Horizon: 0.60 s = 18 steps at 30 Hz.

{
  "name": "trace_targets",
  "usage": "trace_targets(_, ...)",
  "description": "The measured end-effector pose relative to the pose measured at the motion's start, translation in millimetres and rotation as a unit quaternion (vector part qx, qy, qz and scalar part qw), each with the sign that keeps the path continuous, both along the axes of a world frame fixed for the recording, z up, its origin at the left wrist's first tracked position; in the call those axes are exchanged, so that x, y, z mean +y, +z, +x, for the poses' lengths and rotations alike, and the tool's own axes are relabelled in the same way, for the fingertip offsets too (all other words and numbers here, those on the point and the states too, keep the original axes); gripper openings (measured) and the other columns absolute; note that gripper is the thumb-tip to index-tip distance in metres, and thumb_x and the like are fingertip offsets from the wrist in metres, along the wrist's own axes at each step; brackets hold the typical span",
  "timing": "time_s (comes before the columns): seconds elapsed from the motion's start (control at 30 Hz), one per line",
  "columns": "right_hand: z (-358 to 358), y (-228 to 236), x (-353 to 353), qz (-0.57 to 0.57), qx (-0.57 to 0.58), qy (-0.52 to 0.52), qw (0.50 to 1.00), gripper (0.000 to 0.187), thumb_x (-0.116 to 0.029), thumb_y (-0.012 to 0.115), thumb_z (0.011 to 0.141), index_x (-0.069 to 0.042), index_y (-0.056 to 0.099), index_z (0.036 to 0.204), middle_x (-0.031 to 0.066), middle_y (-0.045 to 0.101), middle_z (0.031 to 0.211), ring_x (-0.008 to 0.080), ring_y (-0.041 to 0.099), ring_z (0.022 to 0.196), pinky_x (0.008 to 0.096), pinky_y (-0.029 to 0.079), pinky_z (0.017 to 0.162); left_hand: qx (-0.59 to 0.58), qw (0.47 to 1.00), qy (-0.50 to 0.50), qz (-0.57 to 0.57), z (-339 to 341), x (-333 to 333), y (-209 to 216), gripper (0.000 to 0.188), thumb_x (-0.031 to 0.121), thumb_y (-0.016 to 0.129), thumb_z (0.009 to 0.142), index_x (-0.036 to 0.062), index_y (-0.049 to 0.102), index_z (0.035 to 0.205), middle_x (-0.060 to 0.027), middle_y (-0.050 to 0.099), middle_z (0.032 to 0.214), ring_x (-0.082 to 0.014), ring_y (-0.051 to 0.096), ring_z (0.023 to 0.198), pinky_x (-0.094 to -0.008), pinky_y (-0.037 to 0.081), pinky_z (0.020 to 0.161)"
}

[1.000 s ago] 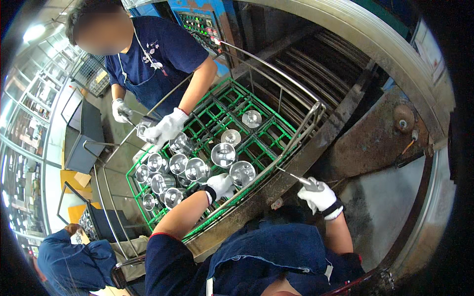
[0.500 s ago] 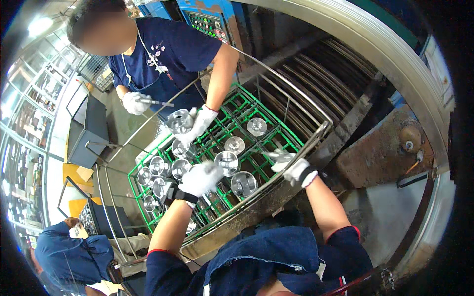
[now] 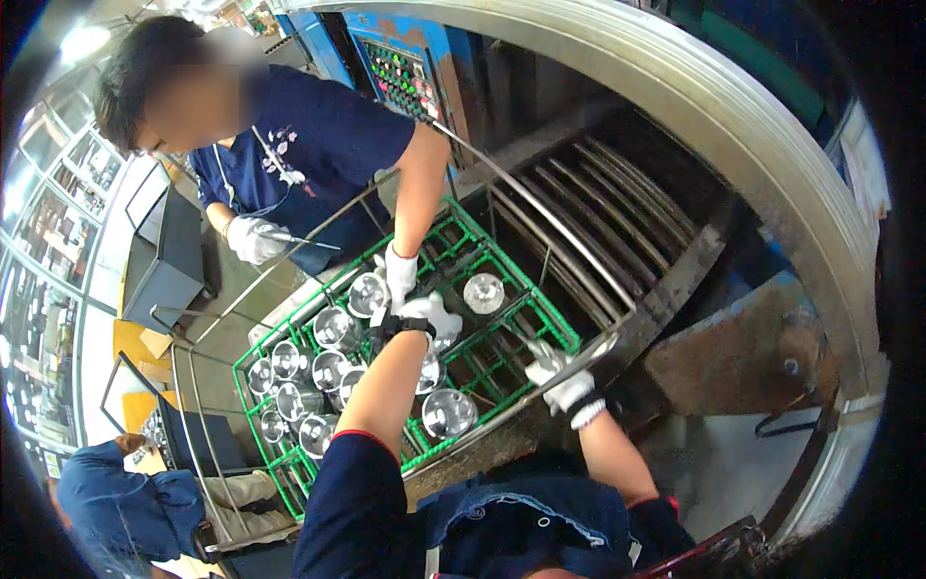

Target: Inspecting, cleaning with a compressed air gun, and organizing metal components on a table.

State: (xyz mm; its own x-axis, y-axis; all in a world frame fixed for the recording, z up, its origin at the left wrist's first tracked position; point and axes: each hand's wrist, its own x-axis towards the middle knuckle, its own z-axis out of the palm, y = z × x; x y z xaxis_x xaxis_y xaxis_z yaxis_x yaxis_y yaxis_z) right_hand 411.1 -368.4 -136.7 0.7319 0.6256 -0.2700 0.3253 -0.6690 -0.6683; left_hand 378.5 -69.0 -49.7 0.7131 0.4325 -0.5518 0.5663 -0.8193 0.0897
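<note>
My left hand [image 3: 434,318], in a white glove with a black wrist strap, reaches over the middle of a green-coated wire rack [image 3: 540,298]. It covers a round glass cup there, and its fingers are too hidden to show a grip. My right hand [image 3: 561,378], also gloved, is closed around a slim grey metal tool [image 3: 522,337] at the rack's right side. Several clear round cups stand in the rack, among them a large cup [image 3: 449,414] near me and a lone cup [image 3: 483,293] farther right. A co-worker's gloved hand [image 3: 399,275] touches a cup [image 3: 368,294] beside my left hand.
Metal rails [image 3: 540,217] surround the rack. The co-worker's other hand [image 3: 257,239] holds a thin metal tool [image 3: 307,241]. Dark bars [image 3: 627,193] run behind, under a curved metal frame [image 3: 733,96]. Another person [image 3: 135,502] bends at lower left; a grey cart [image 3: 169,251] stands left.
My left hand has moved forward and right, over another cup. My right hand stays near the rack's right side. The co-worker has lowered the cup they held into the rack.
</note>
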Motion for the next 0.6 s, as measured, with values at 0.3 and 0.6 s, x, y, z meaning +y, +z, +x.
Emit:
trace_targets(0.3,-51.3,94.2,-98.9,0.082,0.313,-0.192,0.927,0.024,-0.03,0.074,0.086,-0.008,0.067,0.086,0.0012,0.06,0.062,0.0129,0.057,0.052,0.0313,0.047,0.051,0.085,0.991,-0.014,0.102,20.6,29.7,-129.3,0.098,0.069,0.065,0.074,0.0007,0.046,0.141,-0.0248,0.055,0.141,-0.0388,0.059,0.126,-0.0463,0.046,0.106)
trace_targets(0.6,-70.8,103.7,-131.8,0.146,0.378,-0.208,0.89,0.02,-0.024,0.078,0.085,-0.008,0.066,0.09,-0.0023,0.057,0.062,0.0098,0.053,0.05,0.0273,0.041,0.046,-0.139,0.985,-0.068,0.073,-6.8,-10.2,29.0,0.079,0.044,0.081,0.065,0.0048,0.053,0.128,-0.0284,0.06,0.119,-0.0422,0.064,0.103,-0.0494,0.053,0.092)
